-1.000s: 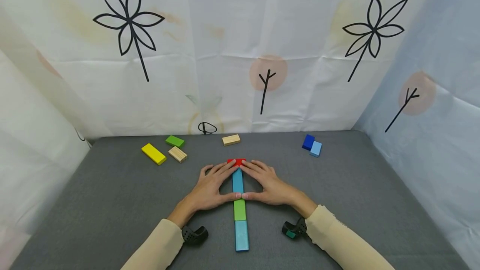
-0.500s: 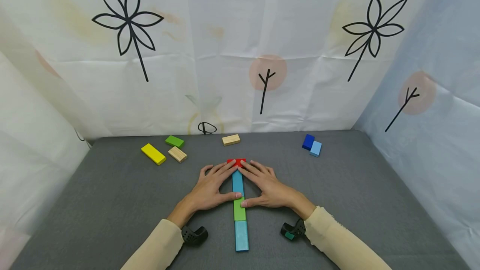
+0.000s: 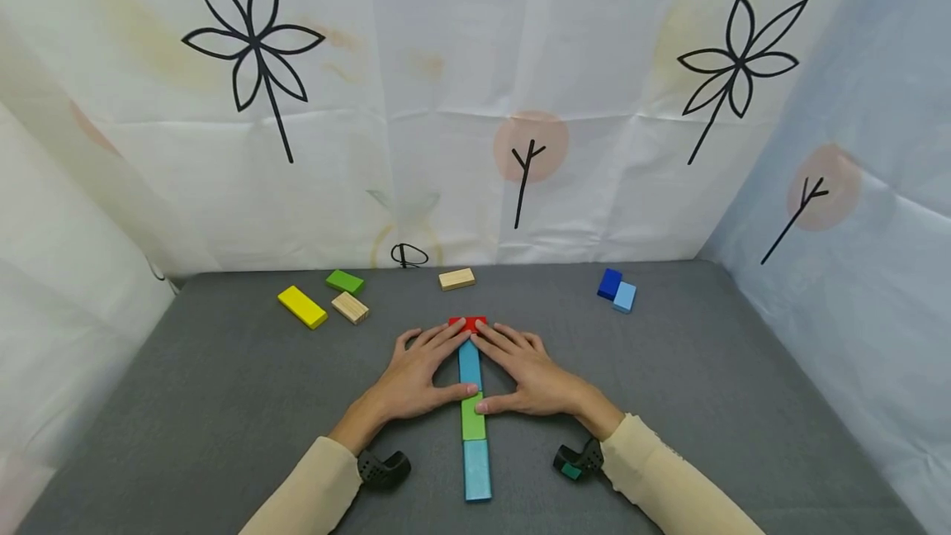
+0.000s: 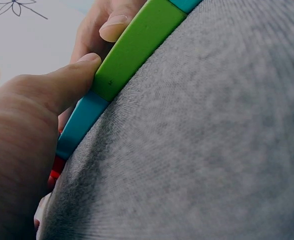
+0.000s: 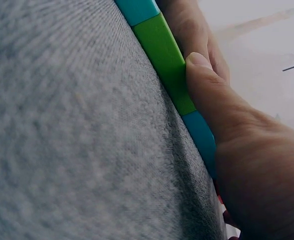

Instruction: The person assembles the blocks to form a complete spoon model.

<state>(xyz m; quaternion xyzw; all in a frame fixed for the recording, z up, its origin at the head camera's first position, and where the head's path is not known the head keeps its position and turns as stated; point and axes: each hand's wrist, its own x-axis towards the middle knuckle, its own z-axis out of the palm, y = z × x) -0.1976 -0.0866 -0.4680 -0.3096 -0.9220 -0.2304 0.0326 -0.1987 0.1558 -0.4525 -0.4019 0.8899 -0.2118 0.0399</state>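
Observation:
A line of flat blocks runs away from the person: a light-blue block (image 3: 477, 473) nearest, then a green block (image 3: 473, 425), another light-blue block (image 3: 470, 366), and a red block (image 3: 470, 325) set crosswise at the far end. My left hand (image 3: 413, 374) lies on the left side, fingertips on the red block and thumb at the joint between green and blue. From the right, my right hand (image 3: 537, 380) mirrors it, fingertips touching the red block. Its thumb presses the edge of the green block (image 5: 164, 57) in the right wrist view. Both hands' fingers are extended, not wrapped round any block.
At the back left lie a yellow block (image 3: 302, 307), a green block (image 3: 345, 281) and a plain wooden block (image 3: 350, 307). Another wooden block (image 3: 456, 279) is behind the line. Dark-blue (image 3: 610, 283) and light-blue (image 3: 624, 297) blocks touch at back right. A patterned cloth (image 3: 446, 106) backs the grey table.
My right thumb has slid toward the person, from beside the left thumb down onto the green block. My left hand and the blocks have stayed in place.

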